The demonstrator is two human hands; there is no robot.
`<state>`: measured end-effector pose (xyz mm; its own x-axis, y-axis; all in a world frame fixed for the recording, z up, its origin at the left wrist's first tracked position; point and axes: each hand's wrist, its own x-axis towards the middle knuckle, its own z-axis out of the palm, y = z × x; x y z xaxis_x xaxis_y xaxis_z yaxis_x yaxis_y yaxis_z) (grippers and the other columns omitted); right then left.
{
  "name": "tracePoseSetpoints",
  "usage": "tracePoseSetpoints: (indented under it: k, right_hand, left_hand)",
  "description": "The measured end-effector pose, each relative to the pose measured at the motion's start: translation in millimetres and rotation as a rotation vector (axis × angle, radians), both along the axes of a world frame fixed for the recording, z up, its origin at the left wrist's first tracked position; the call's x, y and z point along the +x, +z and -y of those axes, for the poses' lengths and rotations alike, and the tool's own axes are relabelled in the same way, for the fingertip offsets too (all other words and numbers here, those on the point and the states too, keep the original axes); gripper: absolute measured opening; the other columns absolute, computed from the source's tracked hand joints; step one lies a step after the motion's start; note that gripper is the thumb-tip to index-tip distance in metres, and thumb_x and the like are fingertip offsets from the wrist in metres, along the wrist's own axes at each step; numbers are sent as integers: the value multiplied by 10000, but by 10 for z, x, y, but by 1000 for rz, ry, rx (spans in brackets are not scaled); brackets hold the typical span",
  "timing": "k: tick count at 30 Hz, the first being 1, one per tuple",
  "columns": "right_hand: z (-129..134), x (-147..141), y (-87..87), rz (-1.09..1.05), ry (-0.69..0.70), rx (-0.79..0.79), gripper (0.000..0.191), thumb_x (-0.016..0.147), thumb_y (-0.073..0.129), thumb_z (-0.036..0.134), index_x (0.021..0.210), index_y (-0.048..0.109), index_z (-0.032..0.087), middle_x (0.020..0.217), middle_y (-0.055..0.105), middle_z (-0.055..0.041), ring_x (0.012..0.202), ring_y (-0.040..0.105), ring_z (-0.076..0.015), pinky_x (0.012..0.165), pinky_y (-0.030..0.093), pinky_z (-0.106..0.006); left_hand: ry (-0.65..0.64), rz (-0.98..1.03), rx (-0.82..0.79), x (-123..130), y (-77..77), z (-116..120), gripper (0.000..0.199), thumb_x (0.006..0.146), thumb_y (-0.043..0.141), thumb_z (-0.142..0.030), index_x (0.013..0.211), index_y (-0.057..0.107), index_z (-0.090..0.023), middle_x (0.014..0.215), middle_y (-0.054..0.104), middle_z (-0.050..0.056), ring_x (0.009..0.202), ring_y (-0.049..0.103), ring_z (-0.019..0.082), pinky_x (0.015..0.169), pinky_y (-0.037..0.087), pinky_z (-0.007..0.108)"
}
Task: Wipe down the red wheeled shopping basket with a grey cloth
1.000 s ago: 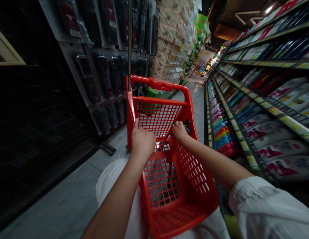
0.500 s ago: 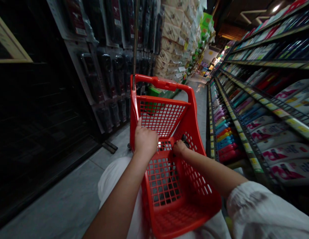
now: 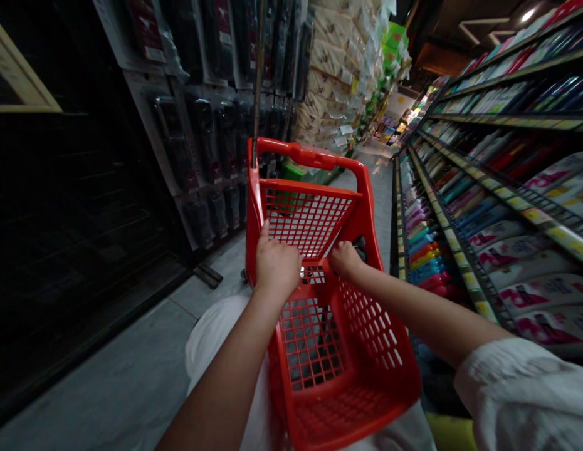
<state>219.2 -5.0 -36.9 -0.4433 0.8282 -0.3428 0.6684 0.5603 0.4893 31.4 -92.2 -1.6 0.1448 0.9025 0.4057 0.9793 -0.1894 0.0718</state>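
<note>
A red plastic shopping cart [image 3: 298, 413] with lattice walls stands right in front of me. My left hand [image 3: 278, 266] is closed on its left rim, one digit stretched along the edge. My right hand [image 3: 346, 258] is inside the upper part of the basket, fingers curled, near the right wall. A small black thing [image 3: 360, 248] shows just beyond the fingers; they seem to hold it, but its kind is hidden. The hinged lattice panel [image 3: 310, 216] slants behind both hands, below the red handle [image 3: 310, 155].
Packaged dark goods [image 3: 202, 125] hang on the left, with stacked beige packs [image 3: 326, 75] beyond them. Shelves of bottles [image 3: 512, 241] run along the right. The grey tiled aisle floor [image 3: 362, 175] stretches ahead. A metal pole [image 3: 259, 69] rises from the cart's far left corner.
My right hand has risen from lower in the basket and moved a little to the right, the black thing moving with it. My left hand stays on the rim.
</note>
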Motion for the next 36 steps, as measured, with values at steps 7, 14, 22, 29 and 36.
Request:
tracePoseSetpoints:
  k: [7,14,22,29,36]
  right_hand:
    - [-154,147,265,156,78,-106,270,904,533,135,1052,758,117,1120,736,-182,1086,678,-313,931,512,-427]
    - [502,217,70,208,283,-316,260,873,567,92,1047,757,126,1111,742,-168,1048,703,-301,879,555,-406]
    - [1539,358,-245,233,341,-533,227,832,635,115,1011,758,178,1028,761,-147,976,723,-296,806,556,-407]
    - [816,175,235,133,210,-170,203,854,584,89,916,767,153,952,758,-154,941,695,-297,773,505,-381]
    - [-51,258,615,108,133,37,351,934,417,122,1052,740,194,1125,724,-151,957,664,-286,795,465,-413]
  left_hand:
    - [-7,4,-29,-3,3,-10,351,909,526,-364,736,769,-178,677,706,56,753,654,242,1219,194,568]
    - [-35,102,7,0,-23,7,340,913,555,-342,710,752,-154,642,677,77,755,653,239,1201,247,558]
    - [-34,12,43,-6,-39,-13,323,908,557,-346,709,752,-183,623,671,61,696,638,206,1167,293,548]
    - [-13,34,-38,11,11,-4,339,896,549,-349,762,778,-139,670,697,82,749,654,244,1227,184,539]
    - [-6,-7,-28,0,-2,-50,300,881,583,-340,746,781,-159,654,699,69,737,666,227,1219,232,526]
